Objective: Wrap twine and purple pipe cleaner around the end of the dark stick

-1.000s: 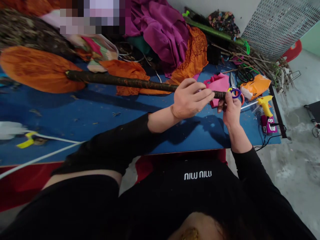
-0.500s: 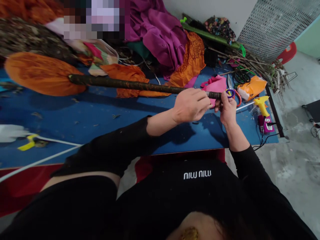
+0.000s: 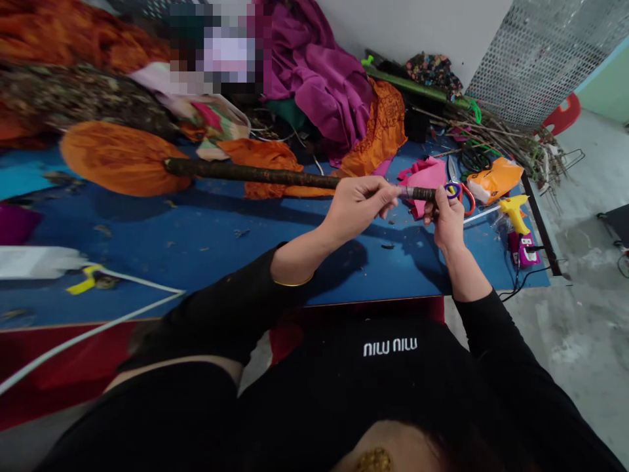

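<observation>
Along the near left side of the blue table [image 3: 206, 242], a white cable [image 3: 183, 292] bends to a sharp corner. To the right, a yellow glue gun [image 3: 514, 210] lies just beyond a purple socket block [image 3: 529, 249].

My right hand [image 3: 448, 216] is clamped on the right end of a dark stick [image 3: 260, 174], thumb on top. My left hand [image 3: 361, 203] is on the near side of the stick, its thumb and forefinger together beside a pale band [image 3: 405, 192]; I cannot tell whether its other fingers grip the wood.

The stick is above the table, its long axis running left to right, the left end slightly farther from me. That end points left into a rounded orange cloth bundle [image 3: 113, 160]; the bare end points right, into my right hand.

Just beyond that hand are pink cloth [image 3: 425, 177], scissors [image 3: 452, 169] and an orange packet [image 3: 496, 180]. Farther off, purple cloth [image 3: 334, 92] is heaped mid-scene, with twigs [image 3: 521, 131] at the far right.
</observation>
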A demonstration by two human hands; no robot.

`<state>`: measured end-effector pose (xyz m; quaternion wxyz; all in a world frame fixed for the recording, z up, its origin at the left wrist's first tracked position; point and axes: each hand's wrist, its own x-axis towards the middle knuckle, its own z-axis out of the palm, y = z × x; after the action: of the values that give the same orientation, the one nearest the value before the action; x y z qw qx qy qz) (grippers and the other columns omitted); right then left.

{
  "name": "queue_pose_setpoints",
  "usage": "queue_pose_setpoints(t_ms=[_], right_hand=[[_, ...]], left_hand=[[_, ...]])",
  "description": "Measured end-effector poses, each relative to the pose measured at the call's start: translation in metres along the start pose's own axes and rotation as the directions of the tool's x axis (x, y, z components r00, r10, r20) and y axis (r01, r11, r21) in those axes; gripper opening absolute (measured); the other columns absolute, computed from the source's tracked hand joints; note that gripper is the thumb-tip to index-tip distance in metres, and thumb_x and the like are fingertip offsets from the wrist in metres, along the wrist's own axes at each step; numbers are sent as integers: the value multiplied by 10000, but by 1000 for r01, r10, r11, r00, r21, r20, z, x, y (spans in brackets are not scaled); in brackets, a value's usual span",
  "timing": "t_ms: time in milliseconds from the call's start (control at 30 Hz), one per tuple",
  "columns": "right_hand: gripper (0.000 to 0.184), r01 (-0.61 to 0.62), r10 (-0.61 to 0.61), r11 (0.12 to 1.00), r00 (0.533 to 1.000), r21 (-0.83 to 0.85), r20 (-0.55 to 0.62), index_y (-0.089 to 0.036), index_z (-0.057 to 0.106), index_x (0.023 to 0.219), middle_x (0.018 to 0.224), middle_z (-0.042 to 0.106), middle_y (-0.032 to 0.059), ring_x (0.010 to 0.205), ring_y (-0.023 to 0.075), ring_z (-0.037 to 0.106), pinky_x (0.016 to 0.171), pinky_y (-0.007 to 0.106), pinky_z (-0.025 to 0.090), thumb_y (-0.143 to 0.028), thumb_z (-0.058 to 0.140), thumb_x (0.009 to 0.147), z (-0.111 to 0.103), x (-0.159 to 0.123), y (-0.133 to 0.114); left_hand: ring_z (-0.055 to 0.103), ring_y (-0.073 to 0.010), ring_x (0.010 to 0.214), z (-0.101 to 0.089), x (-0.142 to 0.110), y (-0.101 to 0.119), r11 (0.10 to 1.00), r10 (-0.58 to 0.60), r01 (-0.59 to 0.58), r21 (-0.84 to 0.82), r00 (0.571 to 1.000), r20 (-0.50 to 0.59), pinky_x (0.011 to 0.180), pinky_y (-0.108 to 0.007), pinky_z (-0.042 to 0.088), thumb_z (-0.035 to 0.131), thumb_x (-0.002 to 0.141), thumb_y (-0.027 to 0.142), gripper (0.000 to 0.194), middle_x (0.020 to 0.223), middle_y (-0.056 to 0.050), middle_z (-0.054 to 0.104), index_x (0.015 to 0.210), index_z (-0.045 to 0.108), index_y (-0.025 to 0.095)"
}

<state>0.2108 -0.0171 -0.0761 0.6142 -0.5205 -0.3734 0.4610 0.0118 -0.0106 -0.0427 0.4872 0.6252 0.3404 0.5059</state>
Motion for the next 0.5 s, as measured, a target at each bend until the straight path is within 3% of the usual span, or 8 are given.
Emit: queue_pose_setpoints(t_ms=[100,200,333,500], right_hand=[[652,2,-2,1000,1000,12,3,-229,597,602,494,614,-70,359,47,467,361,218,343,-811,884,668,-1,0,1],[651,-13,13,1000,1000,-16,-11,-229,591,619,502,603,-73,372,45,461,374,219,356,-813,865,707,-3,-1,0],[645,-13,12,998,1000,-60,-11,-227,589,631,507,584,-71,386,44,455,392,217,367,-814,820,771,-6,-1,-1],[671,6,-6,998,1000,-63,1,-232,585,633,488,585,-67,378,49,462,385,216,358,-847,842,705,-8,-1,-1]], left_hand=[[541,-96,492,2,0,-3,994,-74,77,-80,997,37,510,-256,428,865,766,388,180,629,-4,707,762,830,212],[528,-85,472,5,-1,-6,988,-135,134,-77,991,-11,494,-237,412,840,702,333,138,581,-3,696,711,841,195],[529,-91,470,8,-3,-9,978,-201,198,-71,979,-35,491,-236,394,889,656,387,228,560,-1,677,639,775,190],[448,-89,476,6,-5,-6,996,-77,75,-40,996,-55,530,-263,355,877,795,524,483,502,42,552,586,557,229]])
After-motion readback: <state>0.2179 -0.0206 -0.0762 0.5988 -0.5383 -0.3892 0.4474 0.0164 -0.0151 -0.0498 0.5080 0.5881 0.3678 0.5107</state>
